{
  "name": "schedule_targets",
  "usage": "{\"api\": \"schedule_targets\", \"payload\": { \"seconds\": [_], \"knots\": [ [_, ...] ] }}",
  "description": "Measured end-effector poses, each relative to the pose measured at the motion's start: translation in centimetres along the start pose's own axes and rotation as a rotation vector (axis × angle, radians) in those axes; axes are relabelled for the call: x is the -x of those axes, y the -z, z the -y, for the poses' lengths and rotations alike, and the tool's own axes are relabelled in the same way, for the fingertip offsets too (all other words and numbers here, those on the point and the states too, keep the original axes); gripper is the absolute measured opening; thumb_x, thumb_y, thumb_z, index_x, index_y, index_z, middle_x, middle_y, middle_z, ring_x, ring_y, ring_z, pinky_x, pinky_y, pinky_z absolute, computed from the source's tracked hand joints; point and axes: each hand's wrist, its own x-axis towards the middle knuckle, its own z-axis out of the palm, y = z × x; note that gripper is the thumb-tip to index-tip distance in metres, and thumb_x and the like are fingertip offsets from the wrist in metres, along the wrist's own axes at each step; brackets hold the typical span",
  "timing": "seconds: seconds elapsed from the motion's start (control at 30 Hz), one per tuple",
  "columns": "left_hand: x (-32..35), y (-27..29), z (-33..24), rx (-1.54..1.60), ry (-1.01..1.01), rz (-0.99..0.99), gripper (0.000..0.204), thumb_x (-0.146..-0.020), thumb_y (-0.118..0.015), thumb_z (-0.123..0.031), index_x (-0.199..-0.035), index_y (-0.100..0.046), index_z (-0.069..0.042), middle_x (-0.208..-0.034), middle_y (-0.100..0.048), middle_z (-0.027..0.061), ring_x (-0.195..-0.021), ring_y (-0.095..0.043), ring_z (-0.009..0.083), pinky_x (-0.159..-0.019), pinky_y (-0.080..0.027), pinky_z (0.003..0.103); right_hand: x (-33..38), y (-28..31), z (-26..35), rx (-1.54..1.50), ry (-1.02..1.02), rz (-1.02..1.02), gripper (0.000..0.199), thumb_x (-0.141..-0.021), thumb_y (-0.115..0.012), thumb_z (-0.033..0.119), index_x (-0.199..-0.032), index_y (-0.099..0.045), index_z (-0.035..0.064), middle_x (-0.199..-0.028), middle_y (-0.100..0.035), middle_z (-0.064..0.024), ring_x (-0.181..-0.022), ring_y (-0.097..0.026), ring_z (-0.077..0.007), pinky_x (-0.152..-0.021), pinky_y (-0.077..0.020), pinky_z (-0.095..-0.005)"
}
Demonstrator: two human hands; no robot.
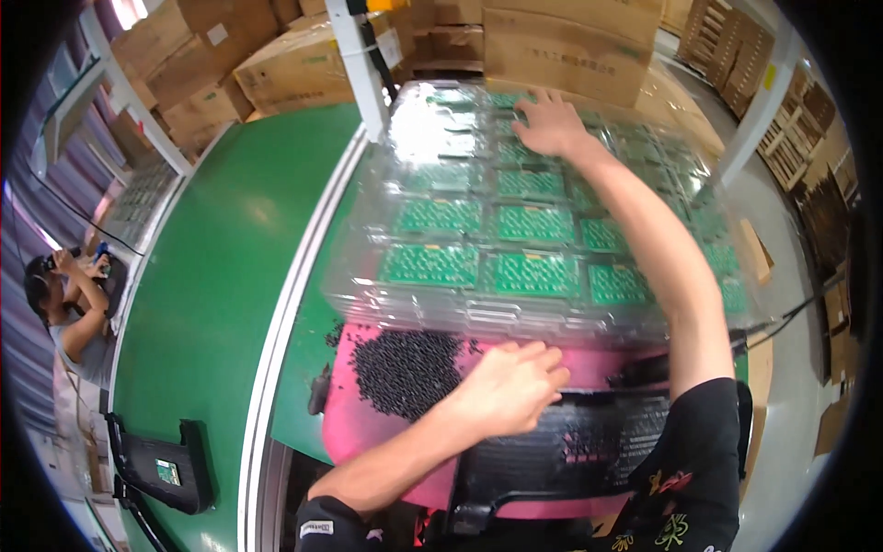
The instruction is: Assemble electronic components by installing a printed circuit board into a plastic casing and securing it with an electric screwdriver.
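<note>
We see a stack of clear plastic trays (543, 184) filling the middle of the view, each pocket holding a green circuit board (535, 273); the top tray is glossy and throws back the light. Our right hand (552, 124) lies flat on the far part of the top tray, fingers spread and open, holding nothing. Our left hand (511, 386) rests at the near edge of the stack, fingers loosely curled against the lowest tray's rim; we cannot tell if it grips.

Just under that hand a pink mat (368, 428) carries a heap of small black parts (405, 368), and to its right lies a black tray (570, 451). Left of the stack runs a green tabletop (212, 276) with a white edge. Cardboard boxes (561, 41) stand behind the stack. A person (69, 317) sits at far left.
</note>
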Motion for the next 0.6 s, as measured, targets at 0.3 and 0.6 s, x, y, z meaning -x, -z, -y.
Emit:
{"api": "schedule_targets", "payload": {
  "seconds": [0.3,0.6],
  "knots": [
    [0.1,0.2,-0.3,0.000,-0.014,0.025,0.016,-0.082,-0.067,-0.019,-0.084,-0.058,-0.005,-0.084,-0.057,0.0076,-0.087,-0.060,0.0263,-0.073,-0.050,0.041,0.2,0.9,1.3,-0.014,0.044,-0.069,0.062,-0.101,-0.036,0.043,-0.144,-0.039,-0.0021,-0.158,-0.028,-0.0115,-0.146,-0.023,-0.0319,-0.119,-0.0175,-0.0467],
    [0.1,2.8,-2.7,0.084,0.201,-0.701,0.084,-0.080,-0.076,-0.018,-0.146,-0.027,0.000,-0.136,-0.041,0.0173,-0.126,-0.039,0.0315,-0.100,-0.038,0.042,23.4,12.5,1.1,-1.371,0.373,0.178,0.058,-0.098,-0.050,0.036,-0.144,-0.044,0.0012,-0.149,-0.041,-0.0106,-0.133,-0.038,-0.0221,-0.109,-0.0345,-0.0361]
  ]
}}
